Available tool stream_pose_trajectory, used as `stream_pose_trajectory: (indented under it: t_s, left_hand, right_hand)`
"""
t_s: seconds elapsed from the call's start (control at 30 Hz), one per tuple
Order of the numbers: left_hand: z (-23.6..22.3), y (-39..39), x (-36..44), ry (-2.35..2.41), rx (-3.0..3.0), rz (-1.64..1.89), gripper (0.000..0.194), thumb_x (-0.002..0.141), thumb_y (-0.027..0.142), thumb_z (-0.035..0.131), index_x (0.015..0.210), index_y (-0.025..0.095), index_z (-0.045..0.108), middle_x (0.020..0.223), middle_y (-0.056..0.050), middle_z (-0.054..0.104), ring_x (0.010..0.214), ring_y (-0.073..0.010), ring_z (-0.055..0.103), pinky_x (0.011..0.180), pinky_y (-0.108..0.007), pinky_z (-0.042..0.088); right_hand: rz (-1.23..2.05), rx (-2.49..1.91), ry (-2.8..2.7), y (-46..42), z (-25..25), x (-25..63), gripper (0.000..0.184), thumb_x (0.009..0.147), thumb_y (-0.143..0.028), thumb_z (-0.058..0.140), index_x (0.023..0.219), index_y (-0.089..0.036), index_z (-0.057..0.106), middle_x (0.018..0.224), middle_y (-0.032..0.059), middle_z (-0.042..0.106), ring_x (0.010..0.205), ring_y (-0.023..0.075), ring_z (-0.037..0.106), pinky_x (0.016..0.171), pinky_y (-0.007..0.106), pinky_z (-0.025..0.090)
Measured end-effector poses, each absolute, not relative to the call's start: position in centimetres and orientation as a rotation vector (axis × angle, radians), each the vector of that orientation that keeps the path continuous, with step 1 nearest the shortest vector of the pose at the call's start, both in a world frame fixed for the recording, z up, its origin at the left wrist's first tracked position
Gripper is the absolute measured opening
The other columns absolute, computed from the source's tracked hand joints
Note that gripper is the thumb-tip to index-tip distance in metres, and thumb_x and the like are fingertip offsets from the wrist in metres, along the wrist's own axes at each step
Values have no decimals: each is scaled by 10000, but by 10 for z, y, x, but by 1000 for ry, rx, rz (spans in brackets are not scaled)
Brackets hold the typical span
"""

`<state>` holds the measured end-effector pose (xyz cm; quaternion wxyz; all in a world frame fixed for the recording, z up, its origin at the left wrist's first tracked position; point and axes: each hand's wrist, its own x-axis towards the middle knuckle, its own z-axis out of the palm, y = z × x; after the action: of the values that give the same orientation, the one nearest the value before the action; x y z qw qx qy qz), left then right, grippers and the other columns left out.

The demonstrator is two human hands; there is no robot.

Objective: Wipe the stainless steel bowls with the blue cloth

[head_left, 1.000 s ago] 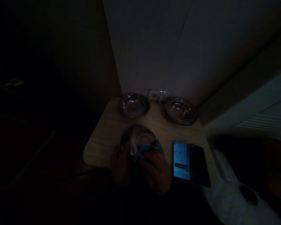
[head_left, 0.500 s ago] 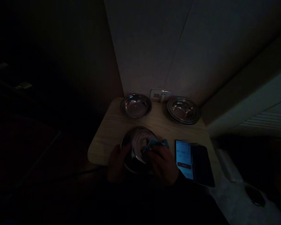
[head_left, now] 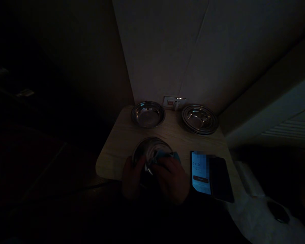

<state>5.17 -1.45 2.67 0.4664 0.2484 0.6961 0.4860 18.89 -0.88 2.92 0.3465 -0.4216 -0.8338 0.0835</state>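
A shiny metal bowl (head_left: 149,143) is at the near edge of the small wooden table, tilted a little toward me. My left hand (head_left: 132,176) grips its left side, thumb over the rim. My right hand (head_left: 171,178) is closed on a blue cloth (head_left: 164,154) and presses it against the inside of the bowl. The fingertips under the cloth are hidden, and the bowl's near side is lost in the dark.
On the wooden table (head_left: 112,149), another metal bowl (head_left: 147,115) stands at the back left and a stack of metal bowls (head_left: 199,119) at the back right. A lit phone (head_left: 200,176) in an open cover lies at right. A wall socket (head_left: 174,102) holds a plug.
My right hand has moved slightly left with the cloth, further into the bowl. My left hand has shifted a little right along the bowl's side.
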Motion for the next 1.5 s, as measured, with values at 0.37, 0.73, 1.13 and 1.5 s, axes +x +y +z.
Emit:
stream_pose_trajectory:
  t_s: [0.37, 0.73, 1.13, 1.5]
  left_hand:
    - [18, -17, 57, 1773, 613, 1243, 374, 631, 493, 633, 797, 162, 580, 688, -15, 599, 658, -158, 552, 601, -277, 422]
    - [24, -19, 59, 1762, 547, 1273, 307, 641, 463, 630, 783, 195, 585, 689, -18, 577, 694, -174, 543, 624, -285, 405]
    - [26, -18, 61, 1801, 620, 1201, 379, 636, 525, 611, 754, 169, 560, 665, 2, 558, 645, -153, 522, 598, -281, 404]
    - [26, -18, 63, 1685, 525, 1303, 319, 638, 484, 629, 765, 195, 583, 681, -24, 589, 681, -172, 556, 592, -280, 423]
  right_hand:
    - [234, -1070, -2182, -12, 28, 190, 189, 845, -170, 474, 939, -172, 638, 881, 66, 625, 802, 187, 491, 683, 312, 399]
    - [208, -1068, -2163, -7, 29, 188, 195, 858, -184, 457, 919, -181, 643, 869, 61, 634, 793, 180, 501, 679, 311, 400]
    - [185, -1038, -2149, -10, 31, 183, 196, 857, -183, 458, 898, -201, 649, 854, 55, 635, 790, 176, 500, 672, 309, 407]
    - [240, -1055, -2129, -1, 21, 194, 201, 846, -173, 474, 935, -190, 653, 882, 75, 622, 809, 181, 523, 690, 318, 432]
